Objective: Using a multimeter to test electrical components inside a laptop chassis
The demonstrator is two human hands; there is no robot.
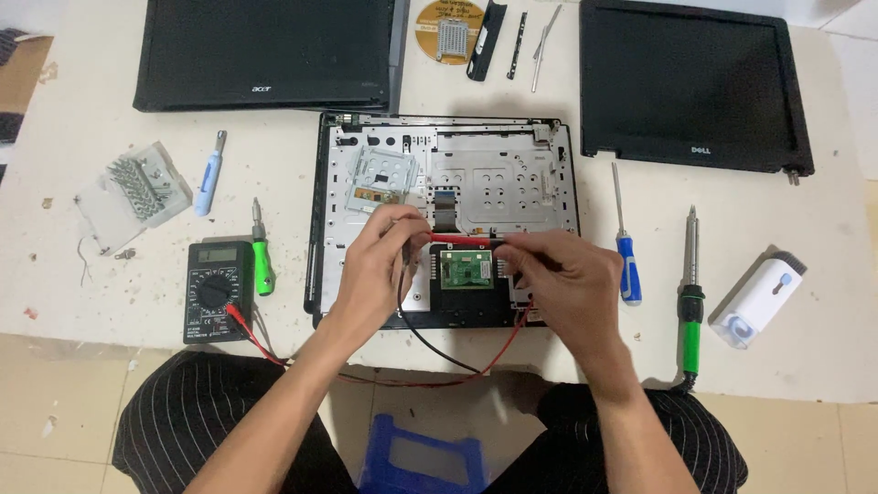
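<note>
Head view: left hand (380, 265) pinching black probe (406, 258), right hand (558, 274) clamped on red probe (462, 239), both over green circuit board (467, 269) in opened laptop base (448, 165); steady tips advisable.

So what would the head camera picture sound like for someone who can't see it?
Two bare hands, left hand and right hand, hold a black probe and a red probe over a green circuit board in an opened laptop base. A black multimeter, screwdrivers and two detached screens lie around on the table.

White table (73, 165) bears laptop chassis (457, 174), multimeter (216, 291), screwdrivers (626, 265).
</note>
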